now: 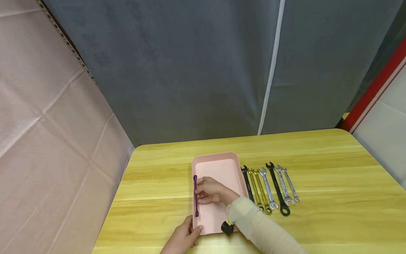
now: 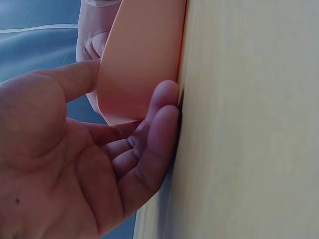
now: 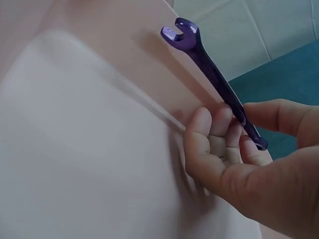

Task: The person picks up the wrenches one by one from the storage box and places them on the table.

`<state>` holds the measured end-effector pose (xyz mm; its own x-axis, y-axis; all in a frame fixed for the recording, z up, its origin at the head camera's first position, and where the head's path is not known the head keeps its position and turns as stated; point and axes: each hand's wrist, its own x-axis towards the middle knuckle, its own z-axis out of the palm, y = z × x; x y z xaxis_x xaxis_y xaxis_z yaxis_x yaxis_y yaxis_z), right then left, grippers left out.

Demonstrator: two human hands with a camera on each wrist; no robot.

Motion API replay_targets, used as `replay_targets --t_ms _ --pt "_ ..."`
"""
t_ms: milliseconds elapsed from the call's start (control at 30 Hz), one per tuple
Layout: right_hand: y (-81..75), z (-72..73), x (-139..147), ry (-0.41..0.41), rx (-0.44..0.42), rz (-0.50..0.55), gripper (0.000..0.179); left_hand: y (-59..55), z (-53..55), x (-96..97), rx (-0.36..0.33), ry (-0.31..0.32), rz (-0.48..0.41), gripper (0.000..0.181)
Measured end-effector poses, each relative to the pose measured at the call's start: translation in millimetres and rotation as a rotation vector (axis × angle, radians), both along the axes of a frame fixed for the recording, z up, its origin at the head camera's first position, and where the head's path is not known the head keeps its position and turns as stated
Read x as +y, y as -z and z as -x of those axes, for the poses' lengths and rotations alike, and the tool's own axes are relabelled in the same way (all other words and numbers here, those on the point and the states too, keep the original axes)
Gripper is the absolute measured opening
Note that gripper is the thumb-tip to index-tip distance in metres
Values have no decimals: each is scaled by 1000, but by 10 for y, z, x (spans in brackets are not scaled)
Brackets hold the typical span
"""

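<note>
A purple wrench [image 1: 196, 197] is pinched between the thumb and fingers of my right hand [image 1: 210, 190], over the left side of a pink tray [image 1: 219, 165]. In the right wrist view the wrench [image 3: 214, 74] has its forked end up and its ring end near the thumb, held close to the tray's side wall. My left hand [image 1: 184, 235] grips the tray's near left corner. The left wrist view shows its thumb on the rim and its fingers [image 2: 162, 129] curled against the tray's outer wall [image 2: 142, 59].
Right of the tray lies a row of several wrenches, with a large black wrench [image 1: 277, 188], a gold wrench [image 1: 261, 190] and a silver wrench [image 1: 291, 185] among them. The wooden table [image 1: 152, 183] meets a grey curtain [image 1: 190, 88] behind. A black cylinder [image 1: 227, 228] shows at my right wrist.
</note>
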<state>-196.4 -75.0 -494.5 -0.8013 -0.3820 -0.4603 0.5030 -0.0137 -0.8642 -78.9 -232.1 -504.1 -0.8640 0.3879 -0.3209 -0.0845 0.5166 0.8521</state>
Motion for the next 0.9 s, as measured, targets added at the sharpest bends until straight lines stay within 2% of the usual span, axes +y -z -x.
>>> replay_targets --t_ms 400,567,733,900 --pt "-31 -5 49 -5 3 62 37 7 -11 5 19 -3 -3 61" --pt "-72 6 122 -8 18 65 39 -9 -19 28 29 -1 -24 59" --pt "-113 7 204 -29 41 61 42 -18 -40 30 28 -24 -40 64" --pt "-185 -1 322 -32 72 36 44 -14 -55 17 24 -35 -23 65"
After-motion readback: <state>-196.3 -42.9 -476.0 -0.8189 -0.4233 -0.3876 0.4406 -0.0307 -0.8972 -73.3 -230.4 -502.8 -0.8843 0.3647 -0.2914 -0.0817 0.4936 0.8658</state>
